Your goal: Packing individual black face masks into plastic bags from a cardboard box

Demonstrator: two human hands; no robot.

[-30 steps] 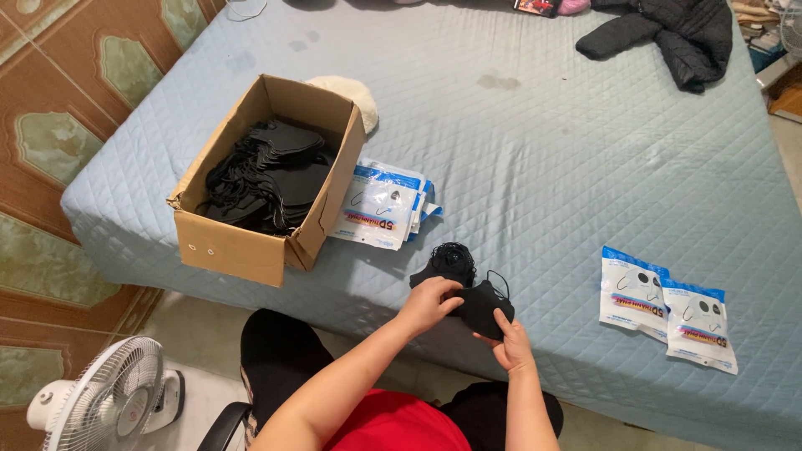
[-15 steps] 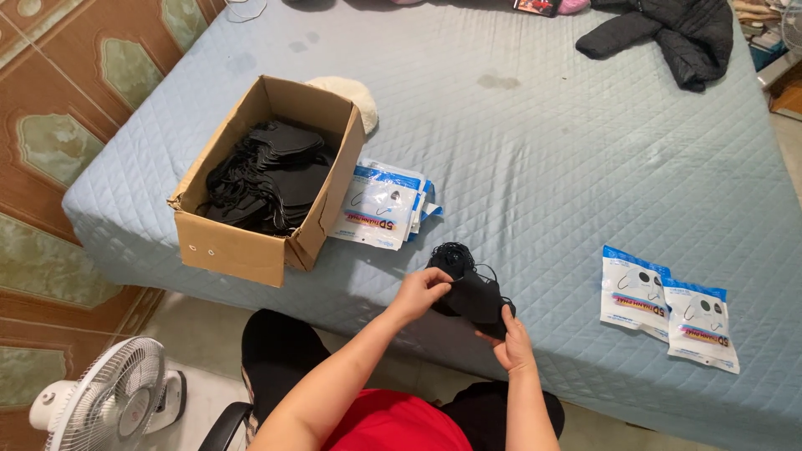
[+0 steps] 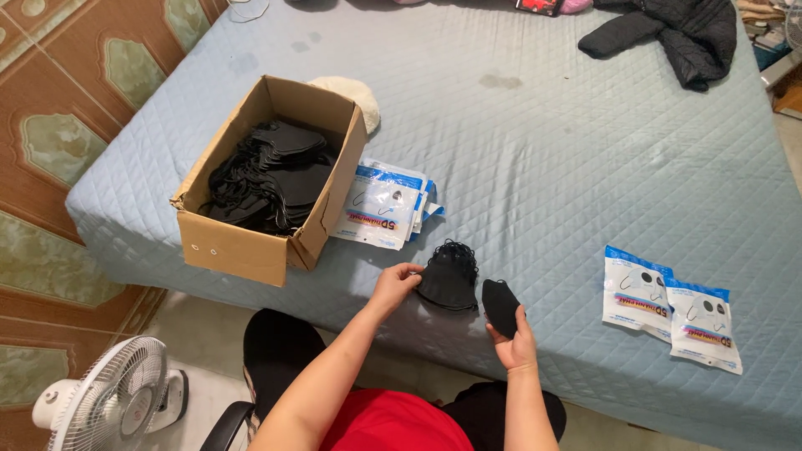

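Observation:
My left hand pinches the edge of a small stack of black face masks lying on the blue-grey quilted mattress near its front edge. My right hand holds a single black mask upright, a short way right of the stack. An open cardboard box full of more black masks stands to the left. A pile of flat blue-and-white mask pouches leans beside the box.
Two filled blue-and-white pouches lie to the right near the mattress edge. A black jacket lies at the far right corner, a cream cloth behind the box. A white fan stands on the floor at lower left.
My hands have drawn apart: the right one has pulled a single mask off the stack and moved right, while the left keeps hold of the stack.

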